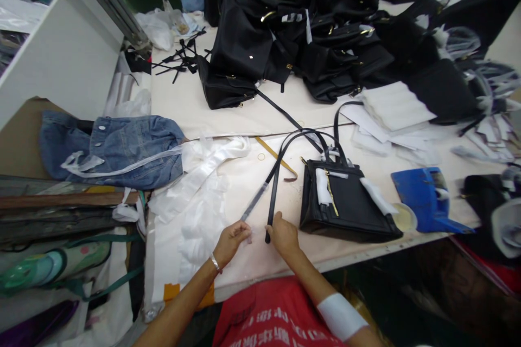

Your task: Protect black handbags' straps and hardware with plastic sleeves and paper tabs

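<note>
Rather cluttered pale table (244,184) around a black handbag (353,201)

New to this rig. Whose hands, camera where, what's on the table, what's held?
No machine here: these are two bare human hands, in one picture from a head-worn camera looking forward and down. The left hand pinches a strap with a clear wrap; the right hand holds a bare black strap by its end. On the pale table, a black handbag sits right of the hands, with a blue plastic item beyond it. White strips and a denim item lie to the left; more black bags are piled at the far side.
</note>
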The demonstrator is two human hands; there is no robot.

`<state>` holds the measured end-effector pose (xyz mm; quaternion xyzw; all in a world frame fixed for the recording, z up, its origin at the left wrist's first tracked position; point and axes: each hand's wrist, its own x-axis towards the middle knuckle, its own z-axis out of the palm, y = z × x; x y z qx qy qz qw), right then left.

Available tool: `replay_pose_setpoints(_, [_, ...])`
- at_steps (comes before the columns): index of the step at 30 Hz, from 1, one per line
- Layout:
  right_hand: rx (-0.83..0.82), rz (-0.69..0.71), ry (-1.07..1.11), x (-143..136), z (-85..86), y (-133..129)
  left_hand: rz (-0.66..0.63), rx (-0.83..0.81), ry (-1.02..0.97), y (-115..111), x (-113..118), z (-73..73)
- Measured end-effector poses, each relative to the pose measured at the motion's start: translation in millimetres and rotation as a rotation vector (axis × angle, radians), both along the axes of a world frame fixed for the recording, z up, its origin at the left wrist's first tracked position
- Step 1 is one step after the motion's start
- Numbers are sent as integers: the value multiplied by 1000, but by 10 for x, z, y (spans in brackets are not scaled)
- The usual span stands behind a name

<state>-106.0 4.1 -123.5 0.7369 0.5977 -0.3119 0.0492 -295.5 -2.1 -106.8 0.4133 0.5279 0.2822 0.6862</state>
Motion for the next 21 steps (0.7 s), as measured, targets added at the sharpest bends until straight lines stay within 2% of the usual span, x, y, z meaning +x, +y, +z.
replay_pose_setpoints(5, [-48, -293, 346, -20, -124, 6, -13, 83, 145, 7, -27, 47])
replay_pose_setpoints(7, [-89, -336, 456, 12, -127, 25, -26, 129, 203, 20, -47, 66])
replay_pose_setpoints(10, [-114, -391, 651, 84, -20, 64, -52, 171, 260, 36, -81, 94])
replay_pose_setpoints(15, [-35, -740, 1390, 150, 303, 135, -43, 124, 263, 36, -97, 84])
replay_pose_setpoints(17, [-44, -749, 1473, 125, 379, 160, -35, 96, 230, 32, -83, 65])
replay_pose_setpoints(21, [-30, -728, 1454, 46, 396, 202, 0, 55, 159, 35, -38, 57])
